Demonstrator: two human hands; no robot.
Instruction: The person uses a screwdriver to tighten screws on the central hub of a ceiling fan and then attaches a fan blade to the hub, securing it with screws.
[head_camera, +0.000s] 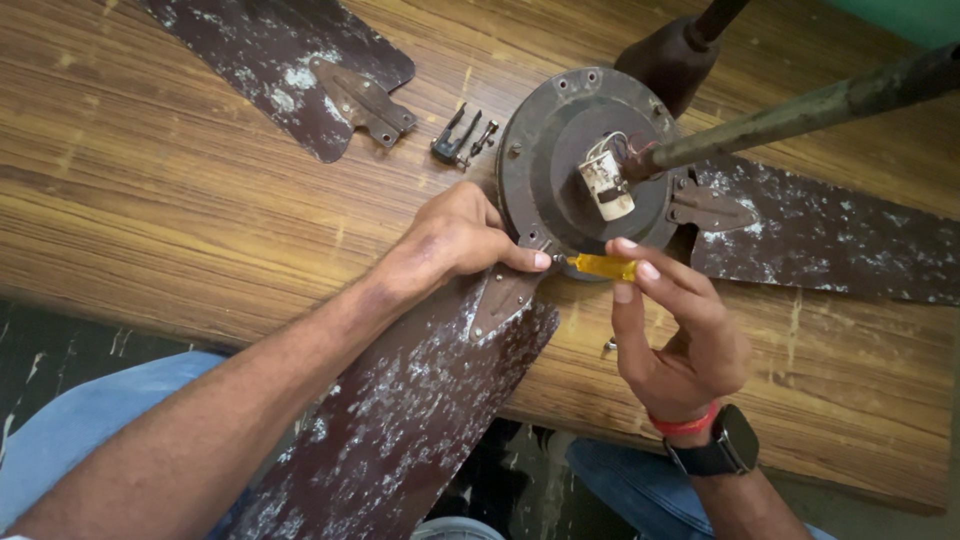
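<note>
A person sits at a wooden table (150, 200) with a brown ceiling fan lying on it. The fan's round motor housing (560, 150) sits toward the far right of the table, its rod (800, 110) running off to the far right and a small white capacitor (606, 185) at the hub.

The right hand (680, 330) pinches a small yellow-handled screwdriver (600, 266) between thumb and fingers, the tool lying nearly level with its tip pointing left at a screw on the near edge of the housing. The left hand (455, 240) is curled, its fingertips pressed against the metal bracket (505, 295) of the near blade (400, 420), right beside the screwdriver tip; it steadies the bracket rather than gripping anything loose.

As for how far the work stands: one blade (270, 70) lies detached at the far left of the table, well apart from the housing, its bracket still on it. Between it and the housing lie a few loose small metal parts (460, 138), and one loose screw (610, 345) rests on the table near the right hand. The near blade's bracket touches the housing where the screwdriver works, and the right blade (830, 240) looks attached by its bracket too. So, judging by this, one blade of three is off and two remain at the housing. Whether the screw is being loosened or tightened cannot be told.
</note>
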